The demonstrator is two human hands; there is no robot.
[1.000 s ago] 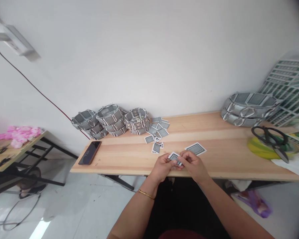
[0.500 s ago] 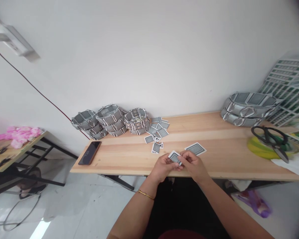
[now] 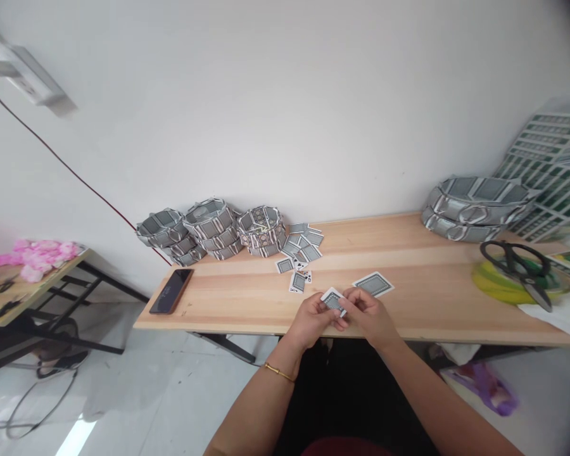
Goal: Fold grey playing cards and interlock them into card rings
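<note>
Just over the table's front edge, my left hand (image 3: 311,320) and my right hand (image 3: 368,315) both grip one playing card (image 3: 333,299), its grey patterned back showing. The fingers are closed at its lower part, and the thumbs press on it. Behind my right hand lies another playing card (image 3: 374,284), back up, on the wooden table (image 3: 237,297). To the left, a loose pile of playing cards (image 3: 304,244) is spread out, most with backs up. A few small cards (image 3: 298,281) sit at the pile's near side.
Rings woven from folded cards (image 3: 213,228) stand stacked along the wall, with more rings (image 3: 475,212) at the right. A phone (image 3: 171,291) lies near the left end. Black scissors (image 3: 522,272) rest on a yellow tape roll (image 3: 491,282). Card sheets (image 3: 551,164) lean in the right corner.
Almost nothing differs. My fingers have shifted very slightly around the playing card, which both hands hold in the same place.
</note>
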